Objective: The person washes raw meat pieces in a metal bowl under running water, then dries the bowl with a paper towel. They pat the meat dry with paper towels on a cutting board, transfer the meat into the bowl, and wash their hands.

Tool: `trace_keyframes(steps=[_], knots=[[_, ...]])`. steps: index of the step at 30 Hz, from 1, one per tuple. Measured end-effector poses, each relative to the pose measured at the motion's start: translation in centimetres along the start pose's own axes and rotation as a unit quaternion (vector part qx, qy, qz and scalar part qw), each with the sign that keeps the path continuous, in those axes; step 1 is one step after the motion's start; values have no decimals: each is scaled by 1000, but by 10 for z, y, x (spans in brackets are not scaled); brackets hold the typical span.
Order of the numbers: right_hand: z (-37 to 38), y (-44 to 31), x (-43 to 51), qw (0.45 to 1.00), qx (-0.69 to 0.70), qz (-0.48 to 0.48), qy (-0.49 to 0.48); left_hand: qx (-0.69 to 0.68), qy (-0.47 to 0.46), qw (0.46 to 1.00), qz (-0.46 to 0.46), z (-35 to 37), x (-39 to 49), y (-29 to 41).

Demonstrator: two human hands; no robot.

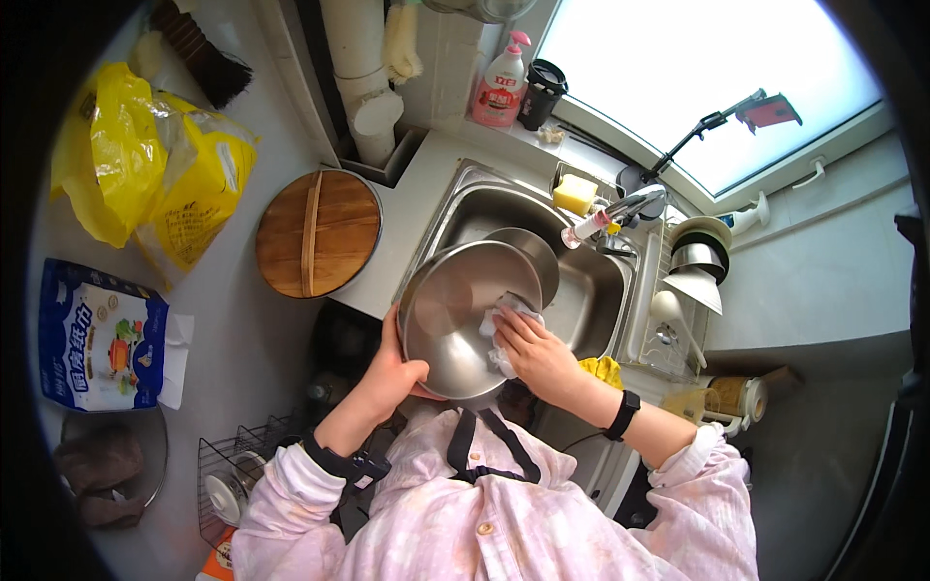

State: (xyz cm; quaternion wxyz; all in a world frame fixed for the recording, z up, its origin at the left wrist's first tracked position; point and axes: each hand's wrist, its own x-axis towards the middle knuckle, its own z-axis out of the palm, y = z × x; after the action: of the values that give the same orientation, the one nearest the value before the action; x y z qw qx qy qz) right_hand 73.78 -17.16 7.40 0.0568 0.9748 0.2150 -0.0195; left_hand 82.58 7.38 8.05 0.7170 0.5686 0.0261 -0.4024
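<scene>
My left hand (pixel 390 374) grips the rim of a large stainless steel bowl (pixel 443 290) from its lower left side, with the thumb near the inside edge. The bowl is tilted, its hollow facing up towards me. My right hand (pixel 534 348) presses a crumpled white paper towel (pixel 496 327) against the bowl's inner wall on the right. Behind it, a second steel vessel (pixel 543 254) sits in the steel sink (pixel 501 200), partly hidden by the bowl. The faucet (pixel 617 210) reaches over the sink from the upper right.
A round wooden lid (pixel 341 236) lies left of the sink. On the right stands a dish rack (pixel 639 334) with bowls and a ladle (pixel 668 309). A yellow sponge (pixel 574 194) and a pink soap bottle (pixel 500 87) are behind the sink. A paper towel pack (pixel 102 338) is far left.
</scene>
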Motion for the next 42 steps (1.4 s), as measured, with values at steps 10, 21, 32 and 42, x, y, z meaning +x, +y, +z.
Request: trace_keyframes(steps=[10,21,32,42], knots=[[-6,-7,10,997,8,-70,12,123,-63,989,-51,-38,20,40],[-8,-22,12,996,48,-48,-62,154,-55,975,152,-36,14,12],[-28,-22,10,997,56,-45,-21,25,87,987,130,-2,19,-26],[-88,25,-18,788,449,156,392,-270,-96,945,-155,-70,11,-30]])
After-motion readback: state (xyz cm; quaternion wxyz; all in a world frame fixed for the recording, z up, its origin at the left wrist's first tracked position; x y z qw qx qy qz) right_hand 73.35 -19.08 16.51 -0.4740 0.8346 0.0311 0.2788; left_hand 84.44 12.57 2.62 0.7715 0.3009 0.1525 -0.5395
